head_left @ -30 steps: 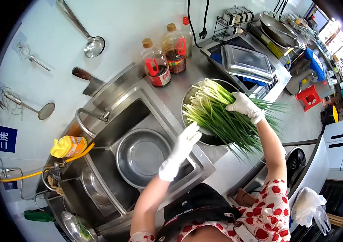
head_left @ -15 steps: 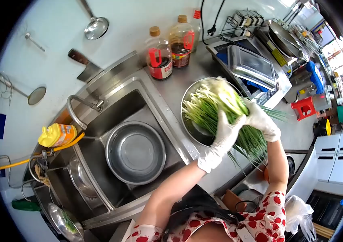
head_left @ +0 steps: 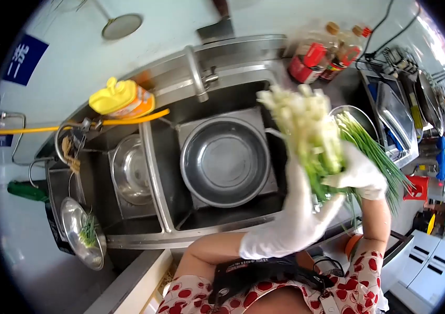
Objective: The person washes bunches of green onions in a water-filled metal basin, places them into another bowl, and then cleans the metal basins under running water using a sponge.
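Scallions point(head_left: 309, 131) in gloved hands point(head_left: 361, 175), metal basin point(head_left: 225, 162) in sink point(head_left: 233, 98)

Two gloved hands point(head_left: 306, 214) point(head_left: 361, 172) before me, one held scallion bunch point(head_left: 309, 125), four metal bowls point(head_left: 225, 162) point(head_left: 133, 170) point(head_left: 69, 222) point(head_left: 359, 117), one cleaver point(head_left: 217, 31), one strainer point(head_left: 122, 26), one yellow jug point(head_left: 123, 99)

The left hand point(head_left: 298, 220) and right hand point(head_left: 361, 172) are gloved in white. The scallions point(head_left: 309, 125) at them shade from creamy white to green. Left of the left hand: a silver-grey bowl point(head_left: 226, 162), a yellow-and-orange bottle point(head_left: 120, 100). Below both: a red-spotted white shirt point(head_left: 361, 282), a black apron point(head_left: 264, 275). Beyond the right hand: a red stool point(head_left: 417, 187).
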The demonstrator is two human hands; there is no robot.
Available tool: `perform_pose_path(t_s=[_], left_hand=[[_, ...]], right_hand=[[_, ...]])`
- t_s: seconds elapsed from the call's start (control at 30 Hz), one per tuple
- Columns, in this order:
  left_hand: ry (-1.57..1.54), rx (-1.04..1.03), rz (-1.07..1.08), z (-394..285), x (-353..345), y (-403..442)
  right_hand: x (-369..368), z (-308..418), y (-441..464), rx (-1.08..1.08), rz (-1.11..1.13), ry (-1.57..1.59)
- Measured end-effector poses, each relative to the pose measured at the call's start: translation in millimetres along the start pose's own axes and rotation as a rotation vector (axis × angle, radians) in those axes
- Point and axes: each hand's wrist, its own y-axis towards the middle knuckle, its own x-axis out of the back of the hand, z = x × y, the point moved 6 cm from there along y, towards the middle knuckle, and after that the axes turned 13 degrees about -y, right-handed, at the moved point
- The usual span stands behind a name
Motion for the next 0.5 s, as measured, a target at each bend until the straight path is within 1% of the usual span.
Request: perform_pose_path(t_s=[0.03,0.07,0.1,0.13,0.17,0.2,0.23,0.27,0.3,0.33,0.4,0.43,0.47,0.5], left_hand=[[-0.036,0.041,-0.043,-2.9,27.1,-6.9],[-0.038,0.021,-0.089,-4.2,55.4,-11.6],[0.029,0.069,-0.186,1.3,85.8,-21.4],[0.095,0.116,-0.283,9.7,117.5,-32.8],[0.091,0.141,-0.346,22.5,151.8,-40.5],[0.084,0.17,-0.409,40.9,189.2,-49.9],[0.125,0.217,-0.444,66.7,232.0,-62.6],[0.164,0.265,-0.48,97.1,276.3,-78.5],[0.407,0.303,-0.504,128.4,321.1,-98.5],[0.652,0.34,-0.521,153.5,357.5,-115.7],[0.939,0.847,-0.826,183.5,413.0,-160.4],[0.885,0.919,-0.901,173.4,417.0,-162.0],[0.859,0.906,-0.896,170.8,419.3,-158.2],[0.799,0.847,-0.915,179.5,428.1,-158.7]], right_hand=[[-24.7,10.9,26.6,0.069,0.05,0.098],[-46.8,14.6,55.8,0.146,0.118,0.108],[-71.0,-5.2,91.2,0.199,0.198,0.059],[-93.5,-16.4,121.1,0.209,0.243,0.068],[-117.4,-23.0,147.4,0.266,0.266,0.222],[-145.5,-55.1,182.3,0.304,0.228,0.211],[-169.4,-89.7,211.5,0.267,0.123,0.127],[-194.0,-134.1,240.8,0.146,0.061,-0.01],[-205.2,-146.2,250.8,0.021,0.001,-0.296],[-220.7,-168.4,262.8,0.049,-0.11,-0.612],[-237.9,-208.9,278.1,-0.171,-0.098,-0.928],[-234.3,-205.4,280.2,-0.197,-0.204,-0.892],[-232.9,-200.8,285.8,-0.238,-0.245,-0.873],[-235.7,-202.7,294.0,-0.173,-0.407,-0.916]])
